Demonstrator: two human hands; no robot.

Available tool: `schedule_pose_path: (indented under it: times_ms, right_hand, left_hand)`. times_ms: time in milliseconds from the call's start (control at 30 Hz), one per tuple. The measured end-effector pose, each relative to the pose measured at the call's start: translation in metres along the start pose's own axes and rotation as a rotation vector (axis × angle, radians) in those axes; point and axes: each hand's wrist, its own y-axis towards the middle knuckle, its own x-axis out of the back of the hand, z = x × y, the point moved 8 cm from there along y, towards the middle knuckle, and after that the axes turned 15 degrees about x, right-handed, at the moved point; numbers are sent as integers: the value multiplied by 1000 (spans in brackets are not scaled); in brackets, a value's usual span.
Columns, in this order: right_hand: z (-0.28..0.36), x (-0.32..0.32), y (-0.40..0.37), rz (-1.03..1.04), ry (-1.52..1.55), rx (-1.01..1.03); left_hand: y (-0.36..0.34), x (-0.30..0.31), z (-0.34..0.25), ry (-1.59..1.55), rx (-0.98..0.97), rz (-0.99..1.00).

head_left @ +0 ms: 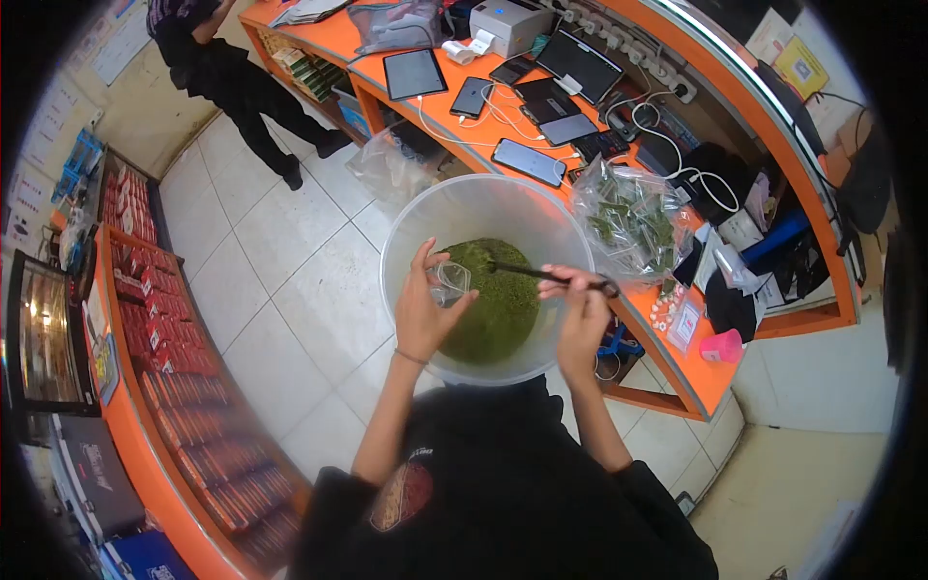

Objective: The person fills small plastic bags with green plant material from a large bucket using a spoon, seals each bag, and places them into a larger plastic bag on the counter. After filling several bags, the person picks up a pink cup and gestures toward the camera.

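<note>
A large translucent tub [414, 217] stands in front of my body, with a layer of green, finely crumbled leaf material [495, 314] at its bottom. Over the tub's left part, my left hand [420, 314] grips a small clear plastic bag [451, 277] between thumb and fingers, its mouth spread. My right hand [582, 314] is closed around the handle of a dark spoon [529, 272], above the tub's right rim. The spoon slants leftward, and its head is at the green material near the bag, hard to make out against it.
An orange counter [396, 108] runs along the right, bearing a tablet [414, 74], phones [529, 161], cables and a label printer [509, 26]. A clear bag of green packets [633, 217] lies beside the tub, near a pink cup [721, 346]. Another person [253, 92] stands at upper left.
</note>
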Motion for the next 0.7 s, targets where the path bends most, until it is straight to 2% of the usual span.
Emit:
schedule_pose_path:
  times_ms: [67,100,167,267,400,467,500,567,600,633,700]
  right_hand:
    - [20,-27,-16,222,-51,273]
    - [23,-27,-17,219,-52,275]
    - [43,-48,-27,477,-228,526]
    - [50,-50,-34,527,-236,621]
    - [49,-44,-34,528,-231,612]
    - [38,-27,-28,364,-315,549]
    - [34,-24,-27,369,-312,550]
    - [-48,-31,-59,1135,-637,-132]
    - [-71,-22,-84,1145,-517,101]
    - [-67,-30,-79,1142,-518,106]
    - [-82,-20,-63,686,-317,-446]
  left_hand:
    - [0,-2,-7,79,-47,-39]
    - [0,-4,-5,79,-50,-38]
    - [1,-8,4,25,-54,-26]
    - [3,-10,11,-60,-4,17]
    - [3,-10,13,-89,30,51]
    - [2,-10,13,-79,14,33]
    - [3,-9,14,-81,18,29]
    - [3,-7,10,-109,-27,13]
    - [2,-6,11,-107,-28,13]
    - [2,-6,9,-90,-50,6]
    - [-1,-8,6,-73,-61,1]
